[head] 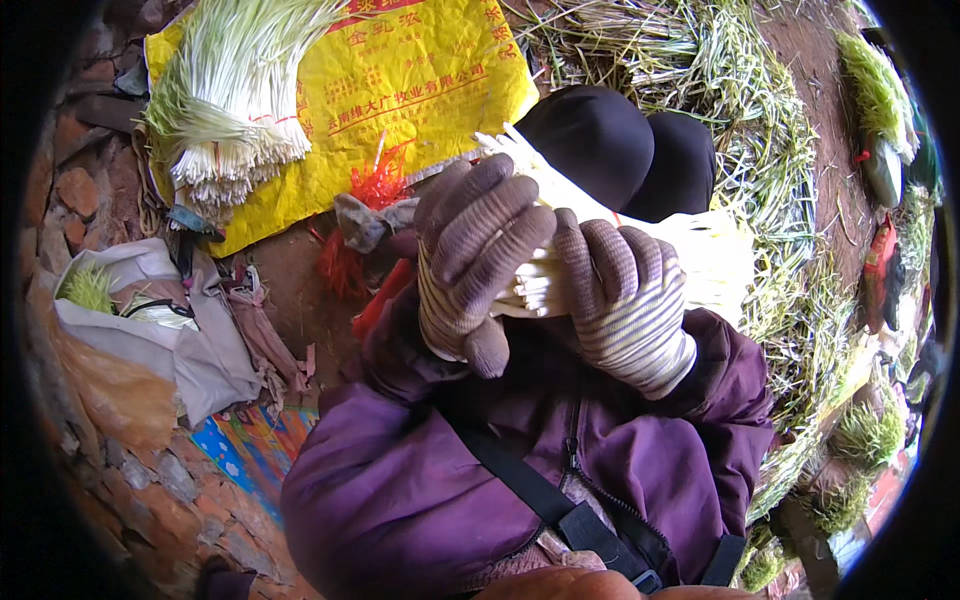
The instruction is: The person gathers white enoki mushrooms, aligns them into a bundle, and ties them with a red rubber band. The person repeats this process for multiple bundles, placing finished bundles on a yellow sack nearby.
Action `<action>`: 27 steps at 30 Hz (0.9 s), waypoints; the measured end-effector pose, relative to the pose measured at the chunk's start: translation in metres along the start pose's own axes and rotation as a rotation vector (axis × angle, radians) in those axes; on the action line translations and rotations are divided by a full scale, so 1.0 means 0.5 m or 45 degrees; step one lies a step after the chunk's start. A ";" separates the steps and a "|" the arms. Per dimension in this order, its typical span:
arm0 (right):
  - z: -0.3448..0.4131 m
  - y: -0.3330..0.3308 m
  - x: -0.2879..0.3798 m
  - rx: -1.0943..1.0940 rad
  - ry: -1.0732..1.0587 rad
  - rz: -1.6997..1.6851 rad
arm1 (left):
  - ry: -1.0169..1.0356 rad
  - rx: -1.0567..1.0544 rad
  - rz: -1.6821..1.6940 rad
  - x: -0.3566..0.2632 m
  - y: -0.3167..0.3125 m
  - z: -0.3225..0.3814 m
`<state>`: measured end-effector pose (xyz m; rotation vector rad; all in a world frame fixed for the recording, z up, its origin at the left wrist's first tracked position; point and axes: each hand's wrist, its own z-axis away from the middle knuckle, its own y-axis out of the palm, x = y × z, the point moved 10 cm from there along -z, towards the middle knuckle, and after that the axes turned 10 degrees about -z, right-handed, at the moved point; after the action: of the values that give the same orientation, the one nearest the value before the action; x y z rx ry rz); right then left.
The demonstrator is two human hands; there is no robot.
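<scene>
Striped work gloves cover both my hands. My left hand [484,262] curls over the cut ends of a bundle of pale stalks [694,240], which look like blanched garlic chives. My right hand [626,292] grips the same bundle close beside it, and a thin red tie shows just above its fingers. The stalks spread out to the right of that hand, over my dark-clad knees. Tied bundles of similar stalks [262,97] with green tops lie on a yellow printed sack [405,97]. Red plastic strips [382,176] lie near my left hand, beside a grey cloth.
Loose green leaves and stalks [750,112] are heaped beyond my knees and along the right. At left, a pale cloth sack [202,360] holds more greens, beside broken bricks [79,191]. Another green bundle [874,97] lies at the far right.
</scene>
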<state>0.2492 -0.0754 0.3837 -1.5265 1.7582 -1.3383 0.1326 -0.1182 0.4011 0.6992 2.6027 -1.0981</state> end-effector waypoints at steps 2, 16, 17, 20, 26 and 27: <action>0.009 0.008 0.002 -0.042 -0.051 0.037 | -0.033 0.090 0.047 0.008 0.002 -0.004; -0.047 0.022 0.028 0.086 -0.103 -0.036 | -0.061 0.091 0.145 0.017 0.007 0.008; -0.048 0.020 0.030 0.058 -0.073 -0.069 | -0.062 0.069 0.179 0.019 0.006 0.008; -0.055 0.018 0.051 -0.024 -0.041 -0.033 | -0.067 0.054 0.212 0.023 0.002 0.010; -0.062 0.008 0.047 0.178 0.074 -0.279 | -0.102 -0.004 0.105 0.015 -0.012 0.023; -0.054 -0.005 0.023 0.232 0.162 -0.465 | -0.105 -0.034 0.085 0.013 -0.015 0.029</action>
<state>0.2252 -0.0758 0.4003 -1.7463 1.4230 -1.7541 0.1235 -0.1307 0.3931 0.7140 2.5021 -1.0480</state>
